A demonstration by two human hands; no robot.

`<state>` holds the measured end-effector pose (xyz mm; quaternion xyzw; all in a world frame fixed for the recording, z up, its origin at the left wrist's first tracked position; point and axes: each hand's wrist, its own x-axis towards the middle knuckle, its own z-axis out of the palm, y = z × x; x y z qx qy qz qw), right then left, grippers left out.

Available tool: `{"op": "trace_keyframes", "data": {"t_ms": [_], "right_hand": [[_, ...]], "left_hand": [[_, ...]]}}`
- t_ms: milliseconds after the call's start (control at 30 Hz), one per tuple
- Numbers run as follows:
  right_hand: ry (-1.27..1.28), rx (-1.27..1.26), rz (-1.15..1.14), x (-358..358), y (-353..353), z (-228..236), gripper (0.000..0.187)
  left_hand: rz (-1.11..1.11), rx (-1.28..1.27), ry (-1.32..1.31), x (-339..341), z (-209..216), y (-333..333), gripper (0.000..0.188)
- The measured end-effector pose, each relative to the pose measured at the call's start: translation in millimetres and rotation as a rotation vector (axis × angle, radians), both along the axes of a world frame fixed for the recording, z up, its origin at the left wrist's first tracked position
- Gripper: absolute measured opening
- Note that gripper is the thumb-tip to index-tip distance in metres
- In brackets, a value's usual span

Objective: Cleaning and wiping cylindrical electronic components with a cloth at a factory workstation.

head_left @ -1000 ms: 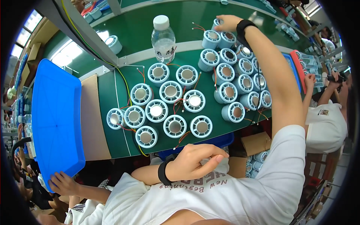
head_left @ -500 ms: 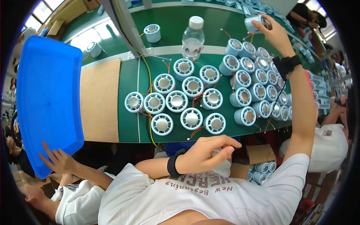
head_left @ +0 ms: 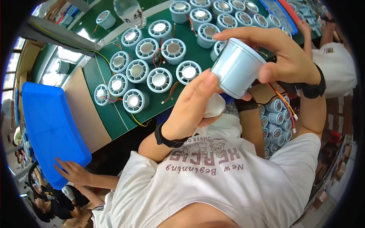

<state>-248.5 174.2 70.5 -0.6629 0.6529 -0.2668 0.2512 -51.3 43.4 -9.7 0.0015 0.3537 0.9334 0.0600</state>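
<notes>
At flat green tabletop's [head_left: 152, 106] near edge: holding crumpled white wad [head_left: 215, 106] in partly hidden fingers of left hand [head_left: 190, 104]; pinching glossy pale-blue plastic cylinder [head_left: 237, 68] between spread thumb and fingers of right hand [head_left: 287, 57]. Apparently steadying; next requiring firm grip.

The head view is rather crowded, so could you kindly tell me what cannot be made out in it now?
All in the head view:
White wad: full shape hidden by the left hand.
Wires: upper ends hidden behind the right hand.
Held cup: far side hidden by its near wall.
Bottle: top cut off by the upper edge.
Boxed cups: some hidden by the shirt, so no sure count.
</notes>
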Motion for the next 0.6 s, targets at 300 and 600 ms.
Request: {"op": "trace_keyframes", "data": {"t_ms": [300, 600], "right_hand": [[0.119, -0.129, -0.348, 23.1, 54.0, 7.9, 0.083], [-0.047, 0.037, -0.467, 44.7, 63.9, 2.0, 0.091]], "left_hand": [[0.419, -0.370, 0.232, 0.4, -17.9, 31.2, 0.073], [0.720, -1.009, 0.450, -8.2, -30.7, 37.0, 0.079]]}}
